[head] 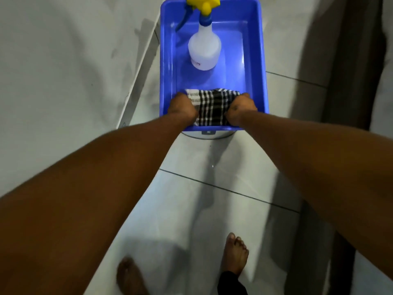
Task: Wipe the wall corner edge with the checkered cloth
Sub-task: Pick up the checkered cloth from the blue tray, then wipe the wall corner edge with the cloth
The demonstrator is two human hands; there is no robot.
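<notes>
A black-and-white checkered cloth [212,107] lies bunched at the near end of a blue plastic tub [256,67]. My left hand [182,108] grips its left side and my right hand [242,110] grips its right side, both fists closed on the fabric, just inside the tub's near rim. The wall [63,60] runs along the left, and its bottom edge [138,75] meets the tiled floor beside the tub.
A white spray bottle [204,50] with a yellow and blue trigger head stands in the tub's far half. The tub rests on a round white base [207,134]. My bare feet [235,254] stand on the grey tiled floor. A dark door frame [353,60] runs along the right.
</notes>
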